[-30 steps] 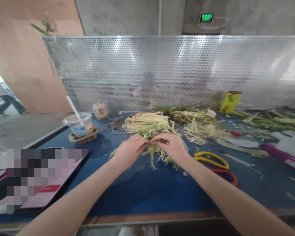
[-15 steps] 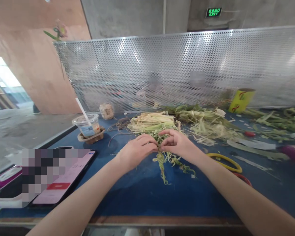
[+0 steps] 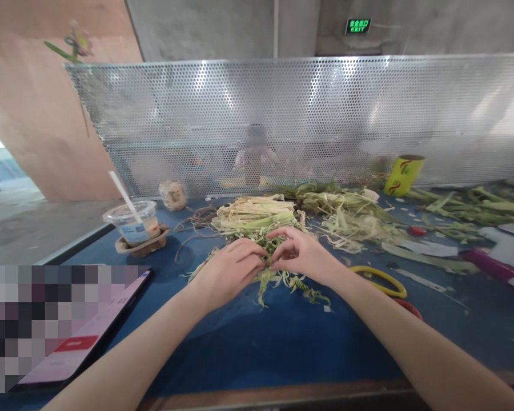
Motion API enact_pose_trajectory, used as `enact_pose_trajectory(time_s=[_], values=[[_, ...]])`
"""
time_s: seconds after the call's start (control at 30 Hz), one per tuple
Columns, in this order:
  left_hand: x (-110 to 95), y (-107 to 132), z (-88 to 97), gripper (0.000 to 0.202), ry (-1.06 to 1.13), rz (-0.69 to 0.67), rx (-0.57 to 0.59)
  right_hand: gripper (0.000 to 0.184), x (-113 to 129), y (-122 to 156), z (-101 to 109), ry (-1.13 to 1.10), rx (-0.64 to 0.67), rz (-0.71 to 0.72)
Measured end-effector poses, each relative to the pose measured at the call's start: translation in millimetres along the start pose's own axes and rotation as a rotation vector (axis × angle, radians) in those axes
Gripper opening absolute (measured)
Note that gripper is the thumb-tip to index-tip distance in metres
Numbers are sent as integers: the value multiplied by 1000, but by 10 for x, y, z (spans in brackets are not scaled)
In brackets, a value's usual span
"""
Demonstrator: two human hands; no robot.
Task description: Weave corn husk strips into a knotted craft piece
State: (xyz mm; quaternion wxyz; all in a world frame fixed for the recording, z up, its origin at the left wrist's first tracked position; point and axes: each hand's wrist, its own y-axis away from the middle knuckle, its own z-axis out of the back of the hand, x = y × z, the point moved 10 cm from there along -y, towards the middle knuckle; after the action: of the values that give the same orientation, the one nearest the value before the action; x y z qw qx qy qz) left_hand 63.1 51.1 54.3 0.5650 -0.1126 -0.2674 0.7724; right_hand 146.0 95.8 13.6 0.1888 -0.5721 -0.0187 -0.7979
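Observation:
My left hand (image 3: 229,268) and my right hand (image 3: 302,254) meet at the middle of the blue table (image 3: 257,342), fingers pinched together on a small bundle of green and pale leaf strips (image 3: 282,281). Loose ends of the bundle trail toward me below the hands. Just behind the hands lies a pile of pale husk strips (image 3: 257,214). Both hands are closed on the bundle.
A plastic cup with a spoon (image 3: 132,224) stands left, a phone (image 3: 68,331) at near left. Yellow-handled scissors (image 3: 383,279) lie right, more leaf scraps (image 3: 355,214) and a yellow cup (image 3: 402,174) behind. A perforated metal screen (image 3: 325,114) backs the table; a person sits beyond it.
The hands have stayed together on the bundle and dropped slightly toward the table. The trailing ends have shifted. The camera view has swung a little.

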Motion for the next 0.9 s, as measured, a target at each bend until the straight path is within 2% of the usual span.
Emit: enact_pose_trajectory(time_s=[0.2, 0.33, 0.5, 0.63, 0.77, 0.9], values=[[-208, 15, 139, 13, -94, -170, -118, 48, 50, 21, -19, 52, 38, 40], [-384, -12, 260, 19, -146, -270, -192, 44, 67, 32, -91, 74, 116, 45], [-508, -52, 297, 24, -112, -358, -167, 52, 134, 65, -147, 88, 184, 56], [-495, -32, 239, 21, -68, -381, -119, 57, 196, 84, -139, 173, 182, 86], [-470, -36, 187, 24, -121, -364, -94, 58, 198, 85, -123, 183, 164, 83], [-508, -19, 155, 18, -186, -400, -106, 62, 197, 91, -127, 157, 160, 80]])
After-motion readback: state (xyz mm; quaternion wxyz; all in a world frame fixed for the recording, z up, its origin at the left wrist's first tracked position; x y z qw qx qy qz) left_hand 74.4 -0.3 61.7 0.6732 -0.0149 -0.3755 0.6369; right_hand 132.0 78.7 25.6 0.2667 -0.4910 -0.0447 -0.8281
